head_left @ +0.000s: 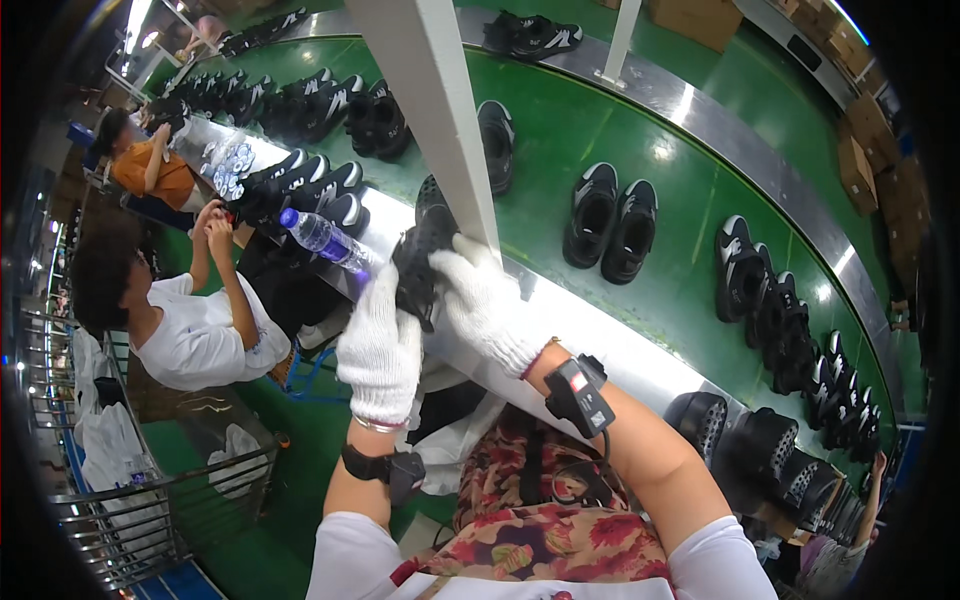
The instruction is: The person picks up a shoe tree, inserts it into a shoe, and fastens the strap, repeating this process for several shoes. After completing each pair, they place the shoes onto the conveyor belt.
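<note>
Both my hands wear white knit gloves and meet over the metal ledge at the near side of a green conveyor. Between them is a black shoe [415,268], tilted, with a dark bumpy surface partly showing. My left hand [380,350] grips its lower left side, fingers closed against it. From the right, my right hand [485,305] closes on the shoe's other side, its fingertips curled at the edge. Just beyond, another dark shoe part [432,195] shows beside the white post; I cannot tell whether it is separate. A purple-capped clear bottle [325,240] lies left of my hands.
A white post [430,110] rises right beyond my hands. Pairs of black shoes [610,225] stand on the green belt [680,270]. More black shoes [765,440] line the ledge at right. A person in white [200,330] sits at left, another in orange [155,170] beyond.
</note>
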The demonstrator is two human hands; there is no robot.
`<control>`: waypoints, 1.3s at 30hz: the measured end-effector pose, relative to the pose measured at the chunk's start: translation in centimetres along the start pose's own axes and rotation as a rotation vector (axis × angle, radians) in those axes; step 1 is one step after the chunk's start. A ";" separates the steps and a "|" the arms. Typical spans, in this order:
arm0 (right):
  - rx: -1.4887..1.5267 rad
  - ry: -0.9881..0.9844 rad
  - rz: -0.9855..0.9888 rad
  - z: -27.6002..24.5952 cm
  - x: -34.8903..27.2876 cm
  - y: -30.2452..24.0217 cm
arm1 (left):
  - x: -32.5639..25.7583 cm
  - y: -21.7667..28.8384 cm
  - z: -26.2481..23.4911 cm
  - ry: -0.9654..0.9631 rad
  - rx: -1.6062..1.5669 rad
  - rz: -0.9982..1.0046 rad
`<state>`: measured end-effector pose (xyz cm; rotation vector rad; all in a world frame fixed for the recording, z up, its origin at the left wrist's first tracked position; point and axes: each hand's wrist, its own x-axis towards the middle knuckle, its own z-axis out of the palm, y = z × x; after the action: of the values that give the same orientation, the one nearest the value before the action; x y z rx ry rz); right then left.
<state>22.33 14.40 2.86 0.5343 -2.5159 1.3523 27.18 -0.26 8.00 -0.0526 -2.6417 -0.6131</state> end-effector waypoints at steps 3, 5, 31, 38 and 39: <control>0.082 -0.126 0.052 0.3 -0.4 -0.1 | -1.8 -1.1 -0.1 -0.035 -0.037 -0.101; 0.130 -0.097 0.006 -0.1 -1.1 0.1 | -2.9 -2.0 -0.4 0.022 -0.040 -0.139; -0.295 0.075 0.502 -4.9 12.9 14.2 | 7.3 -12.3 18.0 -0.487 -0.464 -0.627; -0.458 -0.182 0.590 -0.6 14.5 23.6 | 12.9 -8.3 23.2 -0.565 -0.453 -0.521; -0.483 -0.195 0.635 -0.3 14.4 24.7 | 12.7 -7.0 22.9 -0.509 -0.556 -0.479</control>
<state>-1.20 24.19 -10.23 -0.2704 -3.1796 0.7944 5.67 2.53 -8.21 0.3076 -2.8705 -1.6767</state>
